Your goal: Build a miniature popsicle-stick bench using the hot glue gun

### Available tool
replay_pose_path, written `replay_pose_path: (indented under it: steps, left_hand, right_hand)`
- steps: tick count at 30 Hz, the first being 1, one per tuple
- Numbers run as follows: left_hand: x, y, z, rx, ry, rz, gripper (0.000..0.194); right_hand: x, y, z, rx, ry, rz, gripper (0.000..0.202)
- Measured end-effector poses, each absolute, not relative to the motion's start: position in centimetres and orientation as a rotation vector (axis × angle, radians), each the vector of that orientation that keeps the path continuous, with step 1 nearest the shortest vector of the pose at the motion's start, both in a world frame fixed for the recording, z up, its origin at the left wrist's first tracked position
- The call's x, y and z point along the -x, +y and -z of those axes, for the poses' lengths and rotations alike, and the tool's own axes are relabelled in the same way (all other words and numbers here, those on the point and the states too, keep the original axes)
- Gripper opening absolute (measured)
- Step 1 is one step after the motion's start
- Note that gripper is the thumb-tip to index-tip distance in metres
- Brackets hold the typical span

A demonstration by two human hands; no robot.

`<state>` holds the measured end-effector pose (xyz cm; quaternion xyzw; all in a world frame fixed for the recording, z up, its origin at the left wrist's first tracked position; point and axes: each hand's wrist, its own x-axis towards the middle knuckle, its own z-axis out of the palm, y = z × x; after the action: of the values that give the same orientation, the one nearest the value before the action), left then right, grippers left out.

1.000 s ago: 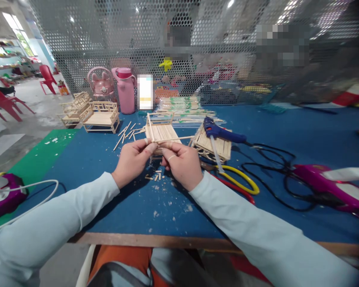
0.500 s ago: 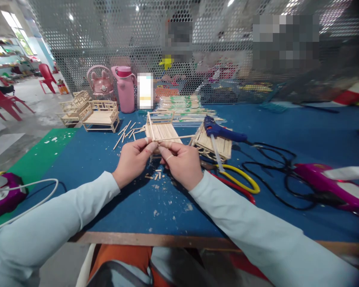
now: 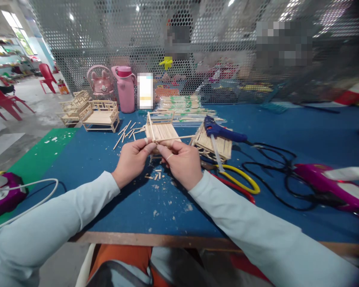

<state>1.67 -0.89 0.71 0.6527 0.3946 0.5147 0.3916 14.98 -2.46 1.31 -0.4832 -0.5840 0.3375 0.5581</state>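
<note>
Narrow on both sides, the grip of the left hand [image 3: 134, 155] and that of the right hand [image 3: 182, 161] pinch the near edge of a stick model [image 3: 164, 131], left of the blue glue gun [image 3: 224, 131]. Fingertips hide the joint there, so what exactly each thumb presses is hard to make out; the model's near legs are mostly covered too. One slim, pale rail [image 3: 179, 138] runs from the pinch toward the glue gun, over a seat of close-laid, woody slats

Beneath the glue gun lies a second slatted model [image 3: 212, 147], partly covered by its smooth plastic body and a translucent glue stick [image 3: 215, 153]. Nearer the wearer than the gun, pliers [image 3: 242, 179] show curved yellow and red handles, the red one partly behind the sleeve. Right of the gun, a glossy purple device [image 3: 323, 183] is cut off by the picture's edge. Left of the gun and nearer the wearer, short square-ended offcuts [image 3: 158, 174] litter the matt blue worktop [image 3: 131, 215]; beyond it, bundled sticks [image 3: 179, 105] blur under shiny clear wrap
</note>
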Motion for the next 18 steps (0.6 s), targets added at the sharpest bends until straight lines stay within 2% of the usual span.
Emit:
replay_pose_path:
  steps: [14, 18]
  left_hand:
    - [-1.7, -0.9, 0.1, -1.598, 0.883, -1.317, 0.021]
    - [-1.6, -1.5, 0.1, -1.624, 0.935, -1.521, 0.027]
  right_hand:
    - [-15.9, -3.0, -0.7, 1.075, -1.693, -0.009, 0.021]
    - [-16.2, -4.0, -1.1, 1.076, -1.701, 0.085, 0.020]
